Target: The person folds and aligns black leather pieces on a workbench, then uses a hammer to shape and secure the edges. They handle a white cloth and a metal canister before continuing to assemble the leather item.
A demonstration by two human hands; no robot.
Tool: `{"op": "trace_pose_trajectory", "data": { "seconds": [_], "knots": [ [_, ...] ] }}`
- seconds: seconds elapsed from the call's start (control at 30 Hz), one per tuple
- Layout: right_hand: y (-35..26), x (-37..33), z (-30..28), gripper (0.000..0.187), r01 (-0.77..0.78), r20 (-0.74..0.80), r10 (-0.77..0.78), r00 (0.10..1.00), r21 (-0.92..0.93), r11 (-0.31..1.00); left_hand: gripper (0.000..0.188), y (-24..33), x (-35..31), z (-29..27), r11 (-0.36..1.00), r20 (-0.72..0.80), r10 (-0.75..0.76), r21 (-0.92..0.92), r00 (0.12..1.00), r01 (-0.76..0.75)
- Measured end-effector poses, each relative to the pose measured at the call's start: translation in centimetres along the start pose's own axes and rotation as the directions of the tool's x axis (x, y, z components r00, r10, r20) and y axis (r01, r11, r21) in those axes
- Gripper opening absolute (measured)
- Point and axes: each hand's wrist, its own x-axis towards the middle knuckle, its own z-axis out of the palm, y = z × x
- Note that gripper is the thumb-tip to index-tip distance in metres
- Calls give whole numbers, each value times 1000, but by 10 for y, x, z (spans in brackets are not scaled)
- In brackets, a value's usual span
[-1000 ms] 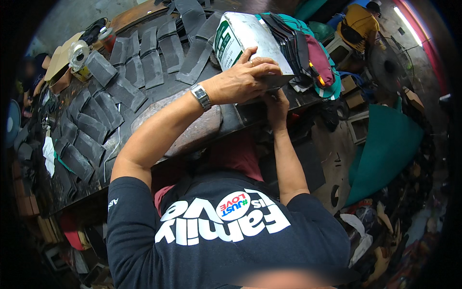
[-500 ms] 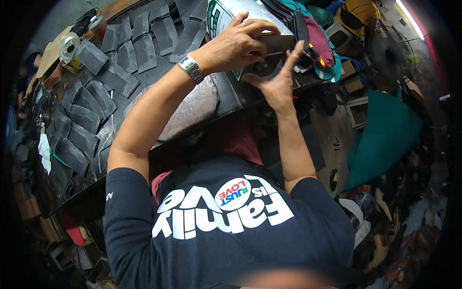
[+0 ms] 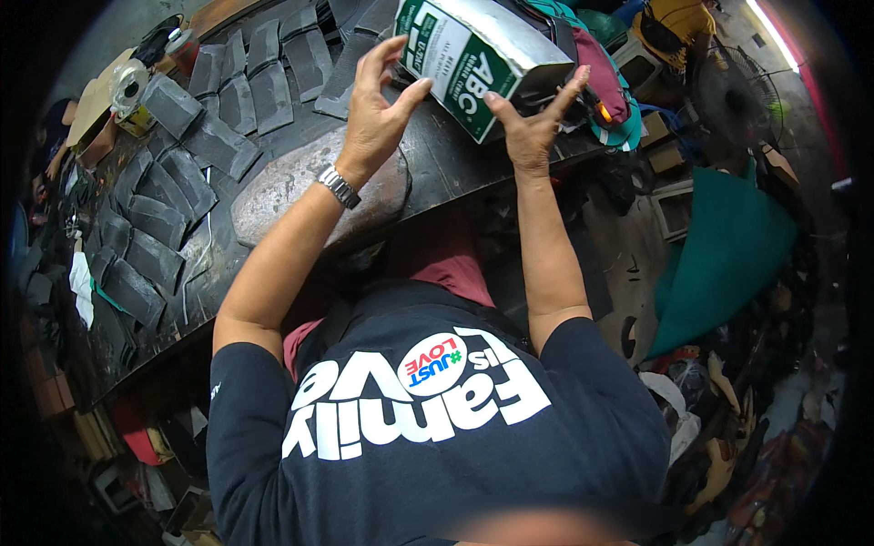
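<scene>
A rectangular metal tin (image 3: 446,59) with green and white sides lies tilted at the far edge of the worktable, its printed face toward me and a dark end at the right. My left hand (image 3: 375,114) is at the tin's left edge, fingers spread and thumb over the printed face. At the tin's near right corner, my right hand (image 3: 531,127) has its fingers and thumb stretched apart, the thumb by the printed face and the fingers beside the dark end. Neither hand is closed round the tin; whether the fingertips press on it is hard to tell.
Several dark grey rubber-like pieces (image 3: 264,96) lie in rows across the left of the dark table. A worn flat slab (image 3: 319,196) rests near its front edge. Maroon and teal bags (image 3: 601,77) lie right of the tin; a fan (image 3: 737,91) and a green sheet (image 3: 719,264) stand farther right.
The tin has turned so its printed face shows toward me. My left hand has come off its upper right end and moved left; my right hand has shifted slightly lower.
</scene>
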Motion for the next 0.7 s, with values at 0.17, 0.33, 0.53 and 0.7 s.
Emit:
{"op": "trace_pose_trajectory", "data": {
  "seconds": [0.17, 0.33, 0.53, 0.7],
  "knots": [
    [-25, 5, -28, 131, -32, -15, 34, 999, 99, 995, 55, -15, -40, 15, 616, 264, -600, -450, 755, 647],
    [-47, 31, -58, 119, -102, -63, 129, 990, 328, 939, 42, 2, -57, -4, 969, 506, -236, 55, 830, 242],
    [-25, 76, -33, 127, 70, -102, -56, 993, 142, 987, 35, 27, -87, -45, 868, 528, -24, 433, 849, -245],
    [6, 113, 24, 133, 182, -109, -198, 974, -145, 973, 35, 26, -103, -84, 862, 444, -118, 490, 888, -130]
  ]
}}
